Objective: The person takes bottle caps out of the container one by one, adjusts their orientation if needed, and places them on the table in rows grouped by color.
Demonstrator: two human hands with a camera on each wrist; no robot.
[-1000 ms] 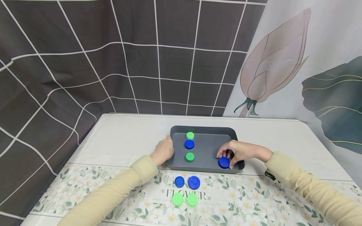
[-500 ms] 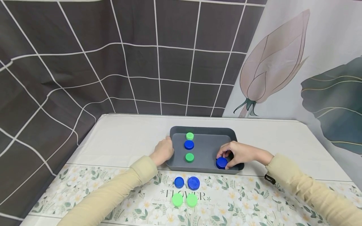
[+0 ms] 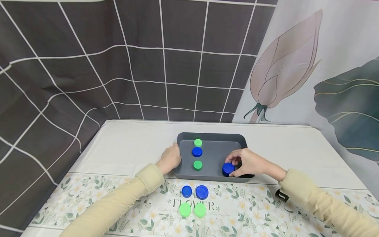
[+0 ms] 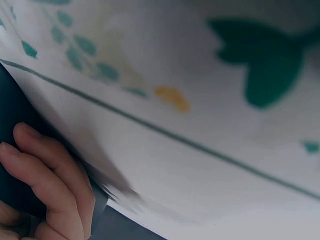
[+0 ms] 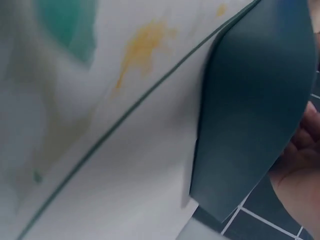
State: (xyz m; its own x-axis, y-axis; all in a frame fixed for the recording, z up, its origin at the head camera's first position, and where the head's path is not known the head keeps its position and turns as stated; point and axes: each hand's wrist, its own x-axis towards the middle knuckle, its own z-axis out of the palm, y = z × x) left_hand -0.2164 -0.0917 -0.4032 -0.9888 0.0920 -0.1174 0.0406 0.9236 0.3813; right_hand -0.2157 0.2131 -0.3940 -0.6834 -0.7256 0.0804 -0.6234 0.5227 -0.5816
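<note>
A dark grey rectangular tray (image 3: pixel 219 179) rests on the table. At its left side my left hand (image 3: pixel 170 158) grips the wall; curled fingers (image 4: pixel 55 185) lie against the dark wall in the left wrist view. Inside the tray's front right part, my right hand (image 3: pixel 247 163) holds a large blue bottle cap (image 3: pixel 228 169) between thumb and fingers. That cap is hidden behind the tray wall (image 5: pixel 255 115) in the right wrist view. Down the tray's left part stand a light green cap (image 3: pixel 198 142), a blue cap (image 3: pixel 197 151) and a darker green cap (image 3: pixel 197 165).
In front of the tray lie a small blue cap (image 3: pixel 187 191), a larger blue cap (image 3: pixel 202 192) and two light green caps, one on the left (image 3: pixel 185 209) and one on the right (image 3: pixel 200 210). The flowered tablecloth (image 3: pixel 251 210) reaches under both forearms. A dark grid-patterned curtain (image 3: pixel 142 65) hangs behind.
My right hand's fingers have closed round the large blue cap, which has shifted left within the tray. My left hand stays at the tray's left side.
</note>
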